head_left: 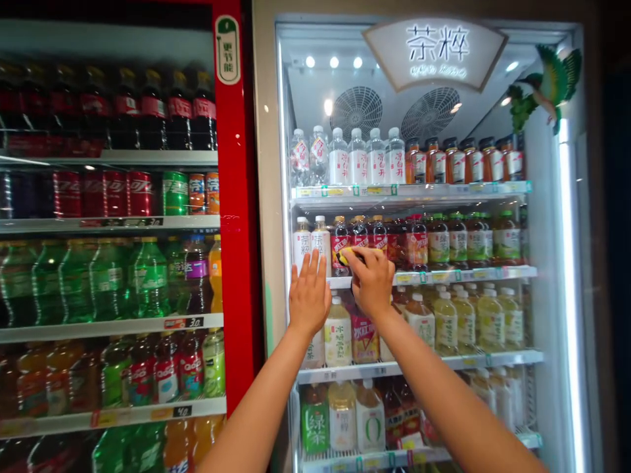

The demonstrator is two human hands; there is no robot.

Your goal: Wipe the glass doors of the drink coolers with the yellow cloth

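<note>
My left hand (309, 293) is raised with its fingers stretched up and its palm towards the glass door (419, 118) of the right-hand drinks cooler, seemingly flat against it. To its right, my right hand (373, 279) has its fingers curled around a small yellow and black object (349, 255), held at the glass. Much of that object is hidden by the fingers, so its kind is unclear. Behind the hands, two white-labelled tea bottles (320, 238) and several red-labelled bottles (359, 230) stand on the second shelf.
A red-framed cooler (239, 197) with rows of cola and soda stands on the left. Shelves of bottles (463, 315) fill the right cooler. A fan-shaped lit sign (436, 49) and a green bird decoration (552, 85) sit at its top.
</note>
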